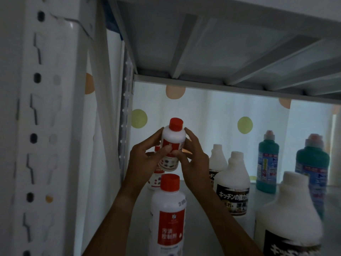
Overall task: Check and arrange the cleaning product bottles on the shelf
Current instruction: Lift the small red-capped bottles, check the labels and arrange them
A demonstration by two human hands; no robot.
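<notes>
Now both hands, left hand (147, 159) and right hand (191, 157), pinching red-capped bottle (172, 145); seven more bottles on shelf (203, 204).

dim, backlit through dotted curtain (212, 115) | hands silhouetted | wide-angle bending at edges | near-right bottle (287, 218) blurred

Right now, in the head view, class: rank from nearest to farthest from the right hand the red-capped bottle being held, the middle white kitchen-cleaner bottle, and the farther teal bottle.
1. Red-capped bottle: held in the right hand, shared with the left hand.
2. White kitchen-cleaner bottle: standing just right of that hand.
3. Teal bottle: farther right and deeper on the shelf.
</notes>
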